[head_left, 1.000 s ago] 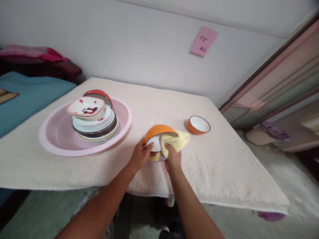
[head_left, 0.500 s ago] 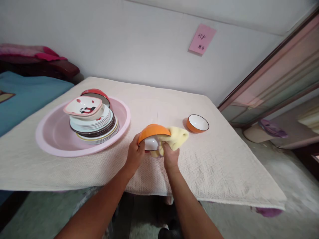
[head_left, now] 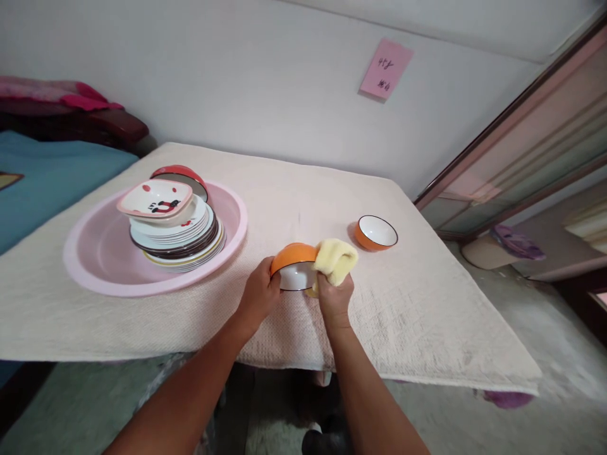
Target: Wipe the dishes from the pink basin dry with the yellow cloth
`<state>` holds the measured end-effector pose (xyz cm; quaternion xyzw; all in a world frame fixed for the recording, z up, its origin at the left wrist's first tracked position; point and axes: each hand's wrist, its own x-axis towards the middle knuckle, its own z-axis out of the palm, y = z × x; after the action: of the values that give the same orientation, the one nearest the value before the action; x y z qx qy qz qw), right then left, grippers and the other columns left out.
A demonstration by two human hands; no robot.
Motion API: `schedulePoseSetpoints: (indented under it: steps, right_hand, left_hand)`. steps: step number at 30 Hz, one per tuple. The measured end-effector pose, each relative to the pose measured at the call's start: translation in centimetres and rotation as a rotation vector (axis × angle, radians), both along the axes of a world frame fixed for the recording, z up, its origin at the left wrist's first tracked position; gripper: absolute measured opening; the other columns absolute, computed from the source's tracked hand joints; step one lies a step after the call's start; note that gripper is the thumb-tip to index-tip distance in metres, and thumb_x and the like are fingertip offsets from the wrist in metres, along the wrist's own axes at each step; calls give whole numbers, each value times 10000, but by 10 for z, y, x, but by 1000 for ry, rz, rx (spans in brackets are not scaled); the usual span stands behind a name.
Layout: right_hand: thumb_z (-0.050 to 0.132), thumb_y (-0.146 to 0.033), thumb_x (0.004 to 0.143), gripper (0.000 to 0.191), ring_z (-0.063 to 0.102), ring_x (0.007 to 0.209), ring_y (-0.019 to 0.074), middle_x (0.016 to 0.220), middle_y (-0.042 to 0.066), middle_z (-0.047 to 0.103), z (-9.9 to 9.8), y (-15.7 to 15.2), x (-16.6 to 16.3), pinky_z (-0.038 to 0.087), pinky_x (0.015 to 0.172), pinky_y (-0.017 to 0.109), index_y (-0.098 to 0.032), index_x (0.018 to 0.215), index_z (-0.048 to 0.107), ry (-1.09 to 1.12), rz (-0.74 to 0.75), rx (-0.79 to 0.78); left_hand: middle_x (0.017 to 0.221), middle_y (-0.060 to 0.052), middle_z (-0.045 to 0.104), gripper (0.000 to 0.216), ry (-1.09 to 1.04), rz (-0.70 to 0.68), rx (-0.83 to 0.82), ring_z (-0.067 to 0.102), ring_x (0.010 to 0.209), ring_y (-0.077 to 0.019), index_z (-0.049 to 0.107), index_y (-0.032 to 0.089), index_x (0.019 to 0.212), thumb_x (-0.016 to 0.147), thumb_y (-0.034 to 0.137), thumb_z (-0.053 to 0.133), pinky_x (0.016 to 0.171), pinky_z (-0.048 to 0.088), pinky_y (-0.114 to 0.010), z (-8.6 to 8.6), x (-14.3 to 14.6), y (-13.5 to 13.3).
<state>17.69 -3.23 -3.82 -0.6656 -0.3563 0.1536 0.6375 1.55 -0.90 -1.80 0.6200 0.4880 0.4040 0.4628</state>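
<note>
An orange bowl (head_left: 291, 254) with a white inside and dark rim is tilted on its side above the near part of the table, its opening towards me. My left hand (head_left: 262, 287) grips its left edge, thumb at the rim. My right hand (head_left: 334, 297) is closed on a pale yellow cloth (head_left: 336, 258), which wraps over the bowl's right edge and hides that part. Further right, a second orange bowl (head_left: 376, 233) stands upright on the table, touched by neither hand.
A pink basin (head_left: 85, 272) on the left holds stacked plates (head_left: 190, 243), a square cat-patterned dish (head_left: 156, 198) and a red bowl (head_left: 183, 172). A cream cloth covers the table (head_left: 427, 316). A pink note (head_left: 386, 69) is stuck on the wall behind.
My right hand and the cloth have shifted slightly right, round the bowl's right edge. The bowl has moved a little right and down, showing more of its white inside.
</note>
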Motion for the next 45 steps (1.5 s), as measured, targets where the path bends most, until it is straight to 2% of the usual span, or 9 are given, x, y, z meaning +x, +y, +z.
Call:
schedulePoseSetpoints:
  steps: [6, 11, 14, 18, 22, 29, 34, 40, 45]
  right_hand:
    - [631, -311, 673, 373, 637, 898, 241, 981, 71, 688, 4, 1, -22, 520, 753, 376, -166, 1016, 633, 270, 129, 29]
    - [620, -260, 656, 382, 651, 873, 224, 1001, 75, 685, 9, 3, -26, 533, 729, 346, -156, 1024, 623, 538, 147, 47]
    - [626, -261, 645, 306, 642, 758, 206, 854, 55, 690, 7, 3, -15, 520, 640, 319, -142, 926, 640, 419, 20, -13]
    - [667, -283, 630, 224, 600, 675, 176, 748, 20, 664, 0, 3, -5, 496, 627, 310, -154, 810, 632, 162, 18, 39]
    - [676, -298, 644, 267, 616, 744, 190, 815, 31, 675, -4, 3, -9, 504, 693, 334, -157, 868, 640, 144, 71, 96]
    - [642, -313, 675, 412, 641, 866, 232, 955, 62, 687, 5, 1, -22, 526, 698, 342, -174, 1062, 630, 387, 259, 24]
    - [646, -293, 622, 339, 631, 758, 205, 843, 45, 684, 9, 0, -14, 511, 666, 321, -138, 923, 643, 399, 109, -29]
    - [651, -318, 613, 244, 578, 656, 175, 721, 11, 643, 9, 0, 0, 477, 595, 298, -156, 792, 619, 142, 84, -103]
    - [667, -301, 609, 265, 594, 674, 184, 755, 19, 654, 8, 1, 2, 483, 600, 300, -159, 831, 636, 228, 139, -142]
  left_hand:
    - [912, -66, 628, 360, -388, 95, -174, 632, 728, -178, 531, 144, 1089, 821, 384, 509, 563, 565, -319, -2, 15, -4]
    - [923, -97, 655, 415, -408, -71, -365, 666, 715, -209, 523, 142, 1110, 798, 414, 560, 580, 565, -351, -12, 17, -1]
    - [1026, -116, 640, 445, -203, -58, -220, 657, 819, -227, 543, 156, 1139, 796, 439, 564, 627, 560, -350, -11, 9, 3]
    - [1208, -104, 578, 439, -5, 26, 133, 571, 1075, -229, 509, 185, 1235, 817, 320, 537, 917, 468, -390, -4, 0, 5]
    - [1179, -75, 597, 348, -56, 28, 230, 534, 1118, -200, 546, 186, 1178, 846, 241, 455, 1007, 386, -378, -2, 0, 3]
    - [1094, -90, 614, 421, -515, 94, -236, 622, 900, -218, 496, 177, 1202, 816, 344, 525, 703, 549, -359, -4, 14, 0]
    - [1039, -114, 642, 442, -396, -89, -379, 641, 859, -257, 547, 164, 1136, 790, 439, 567, 627, 555, -377, -4, 12, 3]
    - [1303, -95, 532, 490, -98, -20, -1, 481, 1210, -264, 489, 193, 1270, 812, 353, 552, 1030, 371, -444, 0, 3, 4]
    - [1354, -73, 490, 528, -124, -80, 38, 431, 1254, -224, 458, 187, 1309, 781, 170, 478, 1078, 311, -401, 4, -1, 4]
